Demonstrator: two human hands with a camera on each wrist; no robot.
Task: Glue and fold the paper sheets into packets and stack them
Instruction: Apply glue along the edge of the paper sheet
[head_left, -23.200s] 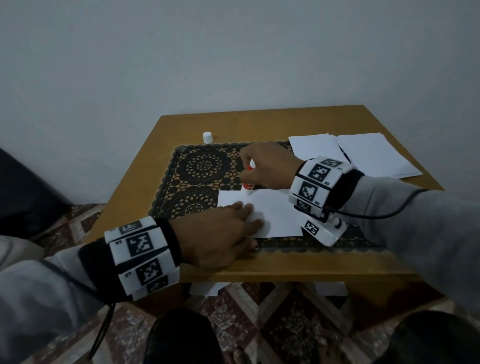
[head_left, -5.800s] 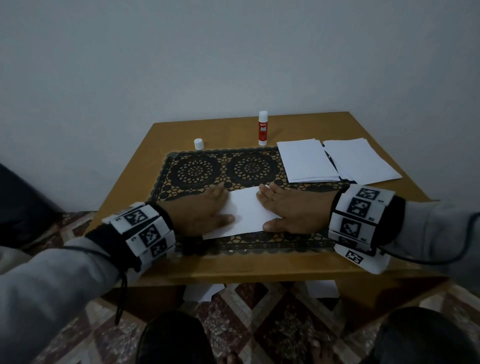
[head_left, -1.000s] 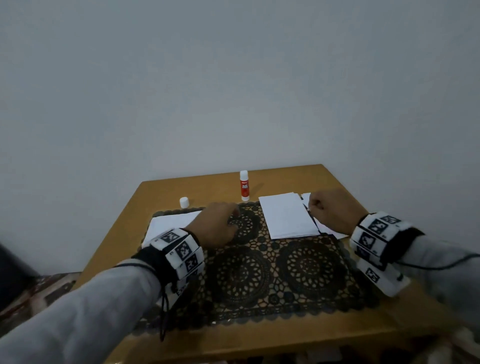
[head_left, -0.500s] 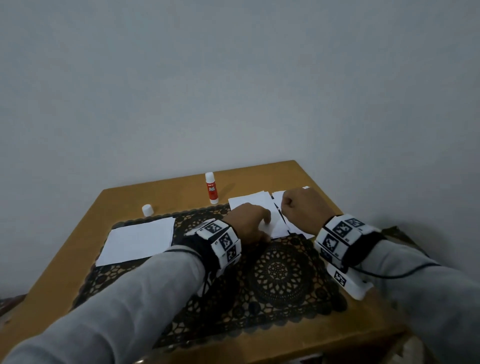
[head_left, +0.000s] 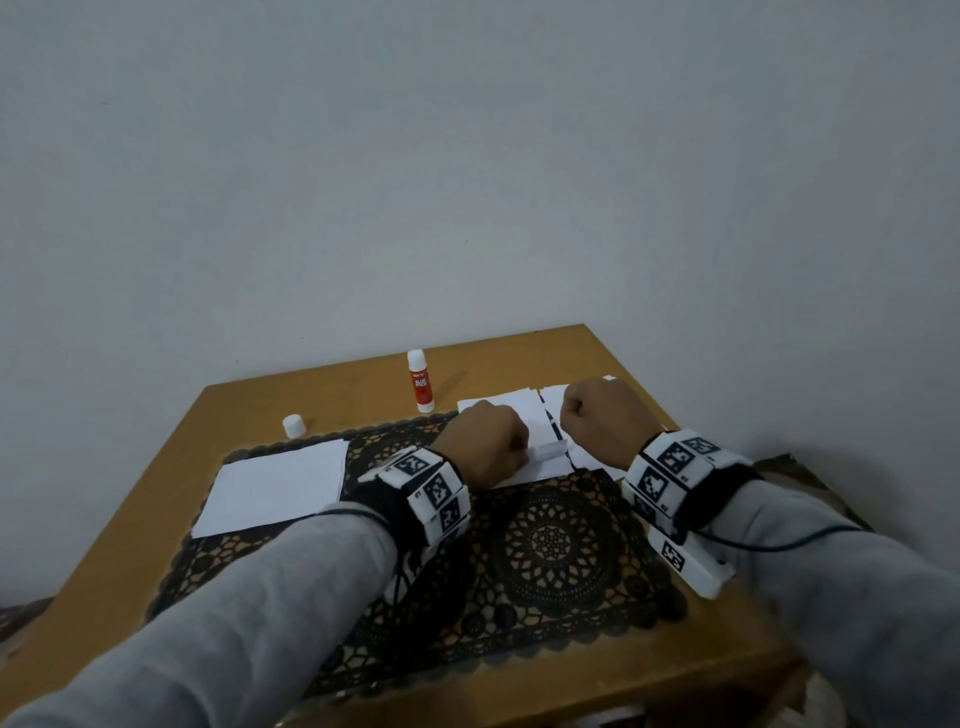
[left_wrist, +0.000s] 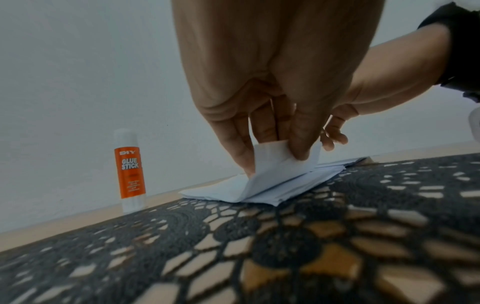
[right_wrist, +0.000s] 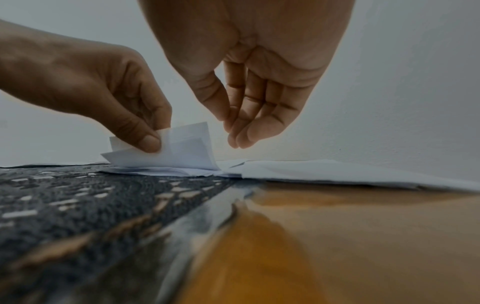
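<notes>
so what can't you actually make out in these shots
- Left hand fingertips: head view, hidden behind its own knuckles.
- How many sheets it lifts from the paper pile: left wrist view, layers merge.
- Glue stick small print: too blurred.
- Right hand contact with paper: right wrist view, unclear.
- Lace mat foreground: blurred.

The left hand (left_wrist: 272, 86) pinches the lifted corner of the top white paper sheet (left_wrist: 275, 162) between thumb and fingers; below it lies the thin white paper stack (left_wrist: 293, 187) on the black lace mat (left_wrist: 233, 246); left of the hand stands an orange-and-white glue stick (left_wrist: 129, 170); behind it, the right hand (left_wrist: 363, 98).
</notes>
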